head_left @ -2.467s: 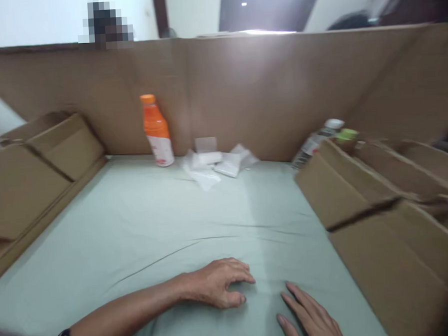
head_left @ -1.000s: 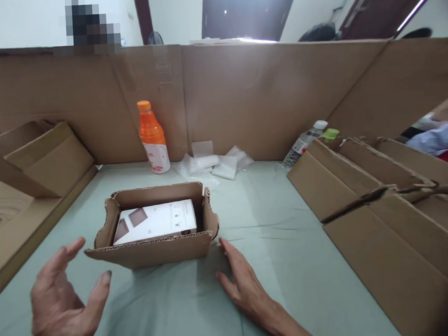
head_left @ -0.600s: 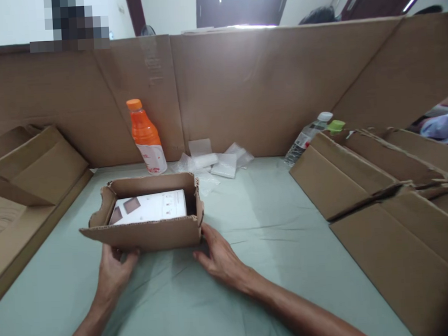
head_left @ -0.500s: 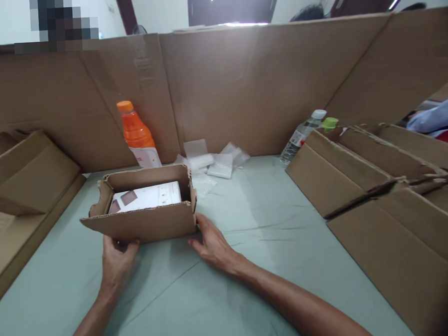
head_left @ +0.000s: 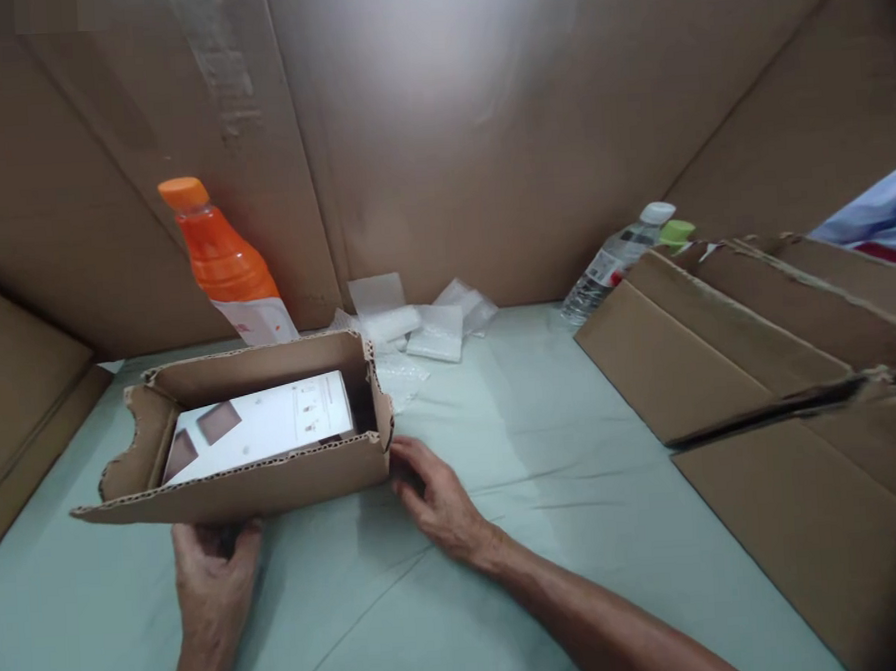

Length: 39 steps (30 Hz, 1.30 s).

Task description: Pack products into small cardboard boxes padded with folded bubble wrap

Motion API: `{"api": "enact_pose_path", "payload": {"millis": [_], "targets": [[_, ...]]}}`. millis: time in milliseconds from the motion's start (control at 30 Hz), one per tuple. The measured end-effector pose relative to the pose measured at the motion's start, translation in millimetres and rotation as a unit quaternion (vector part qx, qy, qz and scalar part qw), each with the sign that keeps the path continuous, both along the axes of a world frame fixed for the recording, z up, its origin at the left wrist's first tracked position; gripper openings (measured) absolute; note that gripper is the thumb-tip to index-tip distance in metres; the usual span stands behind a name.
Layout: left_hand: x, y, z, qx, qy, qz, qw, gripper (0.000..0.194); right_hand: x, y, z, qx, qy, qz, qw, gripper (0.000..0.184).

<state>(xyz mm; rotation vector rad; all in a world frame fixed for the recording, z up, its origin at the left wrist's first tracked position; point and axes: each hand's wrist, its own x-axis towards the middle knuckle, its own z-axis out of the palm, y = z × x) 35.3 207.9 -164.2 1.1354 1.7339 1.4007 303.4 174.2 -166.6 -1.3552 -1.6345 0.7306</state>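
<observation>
An open-topped brown cardboard box [head_left: 276,488] is at the left of the head view, over the green cloth. Inside it lies a white printed carton [head_left: 261,425] with dark square pictures. My left hand [head_left: 214,568] grips the box's front lower edge, its fingertips hidden beneath. At the right end, my right hand [head_left: 438,501] holds the lower corner with curled fingers, partly hidden behind the cardboard. Behind the box stands a bottle of orange drink [head_left: 230,262], and white bubble-wrap pieces [head_left: 437,333] lie just beyond its right end.
Brown cardboard boxes [head_left: 795,518] line the right side, with a clear water bottle [head_left: 616,262] and a green cap [head_left: 677,232] behind them. Another cardboard piece [head_left: 22,388] borders the left. A tall cardboard wall [head_left: 439,166] closes the back. A blue sleeve [head_left: 877,208] shows at far right.
The view has dipped and come closer. The box appears larger and farther left, with more of the carton showing. Both hands stay on the box.
</observation>
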Motion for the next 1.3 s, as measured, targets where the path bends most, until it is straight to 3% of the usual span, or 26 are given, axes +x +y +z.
{"api": "enact_pose_path", "payload": {"millis": [100, 200, 333, 400, 467, 533, 600, 733, 833, 933, 1000, 1100, 1200, 1300], "targets": [[-2, 0, -4.2, -0.007, -0.018, -0.011, 1.0, 0.056, 27, 22, 21.9, 0.049, -0.073, -0.058, 0.994, 0.031], [-4, -1, -9.6, -0.016, -0.029, -0.007, 0.999, 0.058, 56, 68, 41.2, 0.102, -0.223, -0.119, 0.962, 0.03], [-5, -3, -13.2, -0.027, -0.047, -0.001, 0.999, 0.06, 78, 144, 47.9, 0.084, -0.41, -0.084, 0.904, 0.033], [-5, -3, -12.7, -0.032, -0.05, -0.003, 0.998, 0.059, 81, 172, 47.5, 0.068, -0.442, -0.056, 0.892, 0.036], [-4, -3, -11.7, -0.033, -0.043, 0.004, 0.999, 0.058, 82, 183, 50.7, 0.066, -0.442, -0.064, 0.892, 0.043], [-4, -3, -11.1, -0.034, -0.031, 0.007, 0.999, 0.057, 84, 174, 57.9, 0.097, -0.432, -0.104, 0.89, 0.047], [-4, -2, -11.5, -0.029, -0.026, 0.002, 0.999, 0.056, 87, 142, 65.0, 0.159, -0.428, -0.145, 0.878, 0.046], [-8, -1, -13.5, -0.018, -0.016, -0.024, 0.999, 0.055, 88, 36, 59.2, 0.256, -0.439, -0.153, 0.847, 0.039], [-11, -1, -13.2, 0.004, 0.011, -0.043, 0.999, 0.048, 85, -48, 44.4, 0.254, -0.413, -0.073, 0.872, 0.031], [-14, -1, -12.8, 0.024, 0.043, -0.056, 0.997, 0.042, 87, -97, 41.9, 0.237, -0.353, -0.07, 0.902, 0.026], [-16, 0, -12.7, 0.029, 0.066, -0.06, 0.996, 0.041, 90, -102, 46.0, 0.213, -0.327, -0.113, 0.914, 0.024], [-16, 0, -11.7, 0.042, 0.087, -0.064, 0.993, 0.041, 88, -78, 49.1, 0.154, -0.322, -0.118, 0.927, 0.025], [-16, 0, -9.2, 0.062, 0.09, -0.074, 0.991, 0.043, 76, -54, 46.2, 0.06, -0.347, -0.054, 0.935, 0.029], [-16, -1, -6.9, 0.07, 0.094, -0.076, 0.99, 0.043, 61, -65, 47.1, -0.016, -0.373, 0.03, 0.927, 0.031]]}}
